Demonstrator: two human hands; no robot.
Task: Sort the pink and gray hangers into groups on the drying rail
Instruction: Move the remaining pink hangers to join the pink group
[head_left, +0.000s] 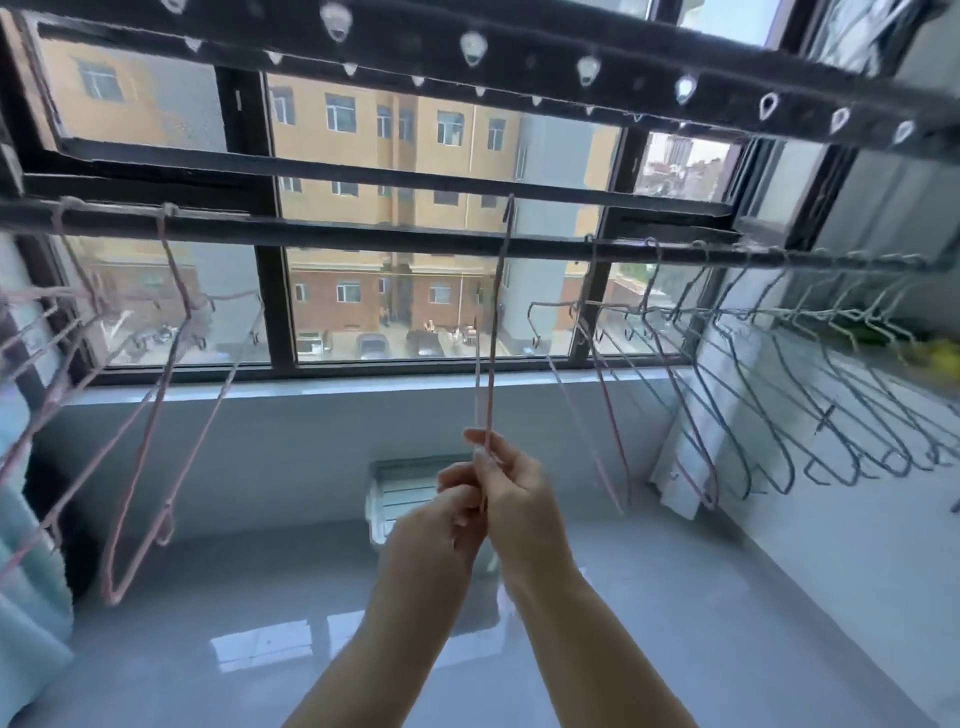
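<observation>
Two hands, left hand (457, 512) and right hand (514, 493), fingers pinching a thin pink wire hanger (491, 332), hook on the dark rail (363, 234).

Both hands, left hand (457, 506) and right hand (511, 488), pinch one pink hanger (493, 332) (hook near the rail (363, 236)).

Window (395, 291) (buildings (395, 150) outside), glossy floor (260, 623)

One head-worn wide-angle view tilts upward toward the window (395, 218), close beneath the drying rail (363, 236) running nine to three o'clock; forearms enter from six o'clock.
</observation>
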